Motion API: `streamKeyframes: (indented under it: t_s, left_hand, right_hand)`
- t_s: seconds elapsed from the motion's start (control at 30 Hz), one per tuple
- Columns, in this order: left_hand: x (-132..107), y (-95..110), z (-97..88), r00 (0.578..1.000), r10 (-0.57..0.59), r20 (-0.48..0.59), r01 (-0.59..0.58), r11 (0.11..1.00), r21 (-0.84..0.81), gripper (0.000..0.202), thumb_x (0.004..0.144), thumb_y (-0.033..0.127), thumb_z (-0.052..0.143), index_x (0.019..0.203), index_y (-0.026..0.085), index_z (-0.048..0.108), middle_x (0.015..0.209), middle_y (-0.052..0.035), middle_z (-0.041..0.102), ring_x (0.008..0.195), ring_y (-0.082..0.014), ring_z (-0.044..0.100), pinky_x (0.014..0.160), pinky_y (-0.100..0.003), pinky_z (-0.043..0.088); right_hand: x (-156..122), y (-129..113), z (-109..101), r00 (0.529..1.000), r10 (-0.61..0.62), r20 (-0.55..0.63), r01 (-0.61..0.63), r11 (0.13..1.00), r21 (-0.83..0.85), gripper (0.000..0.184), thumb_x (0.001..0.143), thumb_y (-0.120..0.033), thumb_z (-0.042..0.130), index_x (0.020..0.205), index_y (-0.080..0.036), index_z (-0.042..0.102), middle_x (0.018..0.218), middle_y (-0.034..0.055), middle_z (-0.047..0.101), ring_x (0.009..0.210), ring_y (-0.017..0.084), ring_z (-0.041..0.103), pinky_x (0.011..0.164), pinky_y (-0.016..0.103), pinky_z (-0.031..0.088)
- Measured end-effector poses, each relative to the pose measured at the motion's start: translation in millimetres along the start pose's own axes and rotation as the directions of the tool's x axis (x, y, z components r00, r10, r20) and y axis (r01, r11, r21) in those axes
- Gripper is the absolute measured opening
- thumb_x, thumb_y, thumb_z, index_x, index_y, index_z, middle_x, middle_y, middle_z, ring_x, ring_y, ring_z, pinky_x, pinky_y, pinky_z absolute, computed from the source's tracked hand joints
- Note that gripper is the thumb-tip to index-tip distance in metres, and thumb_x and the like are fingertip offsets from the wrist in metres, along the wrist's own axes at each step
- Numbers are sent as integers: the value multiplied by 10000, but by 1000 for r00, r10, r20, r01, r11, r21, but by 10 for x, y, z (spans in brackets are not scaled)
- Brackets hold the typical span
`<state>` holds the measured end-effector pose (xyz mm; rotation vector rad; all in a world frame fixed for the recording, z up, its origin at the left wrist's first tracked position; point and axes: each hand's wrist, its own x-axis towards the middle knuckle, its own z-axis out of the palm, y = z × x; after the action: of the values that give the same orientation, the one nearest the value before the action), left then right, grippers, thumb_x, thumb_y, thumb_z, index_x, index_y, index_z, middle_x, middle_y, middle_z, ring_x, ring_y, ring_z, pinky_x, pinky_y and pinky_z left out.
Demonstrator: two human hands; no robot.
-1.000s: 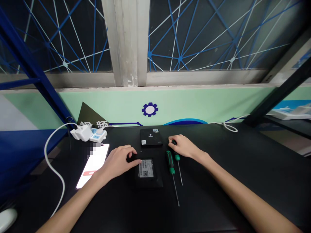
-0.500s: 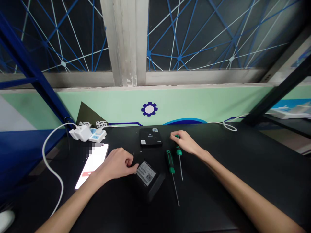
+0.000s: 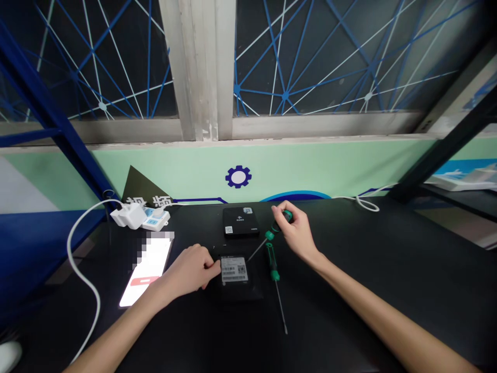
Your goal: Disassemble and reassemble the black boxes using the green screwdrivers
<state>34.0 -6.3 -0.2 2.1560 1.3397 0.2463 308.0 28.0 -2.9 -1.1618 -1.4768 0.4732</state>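
A small black box (image 3: pixel 235 277) lies label side up on the black table (image 3: pixel 349 269). My left hand (image 3: pixel 190 270) grips its left edge with curled fingers. My right hand (image 3: pixel 294 228) is closed on the green handle of a screwdriver (image 3: pixel 267 237), lifted off the table; its shaft slants down and left, the tip just above the box's upper right corner. A second green-handled screwdriver (image 3: pixel 275 274) lies on the table right of the box.
Another black box (image 3: pixel 240 221) sits farther back. A lit phone (image 3: pixel 146 267) lies to the left, beside a white power strip with charger (image 3: pixel 140 216) and a white cable (image 3: pixel 83 259). A wall and window frame stand behind the table.
My right hand picked one screwdriver up off the table and swung its tip toward the box. My left hand turned the box back square.
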Motion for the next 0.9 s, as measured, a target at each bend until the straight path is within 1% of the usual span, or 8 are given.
streamKeyframes:
  t_s: [0.07, 0.17, 0.3, 0.47, 0.53, 0.67, 0.77, 0.9]
  left_hand:
    - [7, -7, 8, 1000, 5, 2, -5, 1000, 15, 593, 934, 385, 482, 369, 208, 431, 357, 53, 406, 334, -86, 387, 504, -244, 347]
    - [39, -40, 18, 993, 76, -87, -70, 995, 77, 575, 919, 401, 523, 411, 197, 351, 426, 83, 269, 388, -72, 240, 520, -242, 273]
    - [73, -84, 4, 975, 24, -223, 11, 988, 157, 523, 926, 478, 490, 526, 209, 289, 477, 58, 329, 442, -115, 339, 512, -258, 255]
    - [64, -85, -17, 990, -28, -140, 52, 984, 173, 547, 942, 552, 443, 539, 210, 302, 500, 32, 398, 473, -142, 403, 511, -273, 250]
    - [60, -85, -16, 992, -29, -124, 51, 984, 173, 552, 949, 559, 432, 538, 210, 315, 509, 28, 413, 480, -144, 404, 516, -277, 246]
    - [63, -92, -8, 992, -22, -124, 44, 983, 179, 558, 953, 562, 430, 540, 209, 305, 500, 30, 397, 474, -144, 391, 512, -283, 230]
    - [67, -96, -2, 992, -18, -125, 42, 982, 187, 556, 953, 559, 435, 540, 210, 306, 498, 31, 387, 467, -142, 373, 505, -286, 217]
    - [68, -103, 4, 991, -12, -133, 36, 982, 186, 557, 953, 555, 445, 538, 207, 314, 495, 34, 387, 459, -136, 368, 497, -290, 207]
  right_hand:
    - [-12, -22, 4, 1000, -15, -15, 16, 1000, 1, 344, 944, -425, 559, 700, -210, 446, 635, -45, 394, 580, 122, 339, 578, 266, 307]
    - [-17, -45, -9, 998, -41, -43, 40, 999, -12, 321, 943, -402, 566, 711, -207, 459, 635, -45, 410, 568, 116, 341, 563, 261, 305]
    - [-28, -65, -24, 993, -97, -62, 96, 995, -14, 309, 934, -370, 588, 702, -199, 477, 614, -51, 421, 533, 99, 333, 524, 249, 287]
    - [-72, -144, 21, 993, -106, -47, 109, 993, 51, 236, 889, -361, 673, 774, -192, 556, 666, -46, 482, 499, 78, 315, 465, 231, 270]
    - [-90, -214, 58, 995, -99, 6, 97, 986, 137, 204, 871, -364, 693, 823, -186, 603, 758, -21, 542, 505, 72, 332, 459, 224, 300]
    - [-137, -363, 139, 985, -92, 148, 44, 954, 297, 183, 867, -362, 685, 878, -180, 673, 860, 12, 581, 538, 82, 451, 486, 228, 398]
    - [-187, -415, 190, 963, -108, 247, 36, 959, 282, 194, 863, -354, 700, 909, -167, 712, 819, 14, 591, 531, 78, 422, 479, 227, 358]
    - [-237, -403, 217, 937, -80, 341, -16, 962, 272, 265, 899, -400, 663, 994, -156, 701, 745, 6, 585, 491, 73, 379, 450, 228, 300]
